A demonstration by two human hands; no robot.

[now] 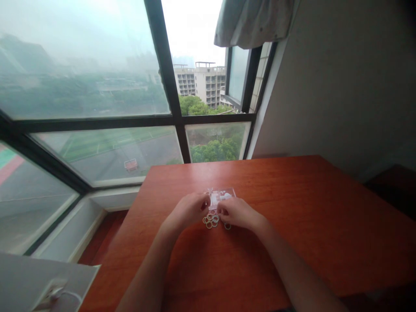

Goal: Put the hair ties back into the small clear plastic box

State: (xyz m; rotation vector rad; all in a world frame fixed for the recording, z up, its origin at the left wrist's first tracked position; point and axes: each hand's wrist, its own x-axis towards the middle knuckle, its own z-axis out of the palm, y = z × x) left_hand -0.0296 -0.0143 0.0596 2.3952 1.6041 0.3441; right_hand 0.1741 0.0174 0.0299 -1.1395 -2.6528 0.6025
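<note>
A small clear plastic piece (214, 199) with white and pinkish printing lies on the brown table between my hands. At its left edge is my left hand (191, 208), fingers curled inward; whatever they may hold is hidden. My right hand (238, 212) is at the right side of the piece, with thumb and fingers drawn together near its lower edge. I cannot make out anything between them. Just below the piece is a loose cluster of small pale rings (209, 220), some overlapping. One separate ring (227, 226) lies beneath my right hand.
The reddish-brown wooden table (308, 216) stretches far to the right. Behind it are dark-framed windows (97, 125), one pane swung outward, with a grey curtain (255, 21) above. A wall socket with a white plug (55, 294) is at the lower left.
</note>
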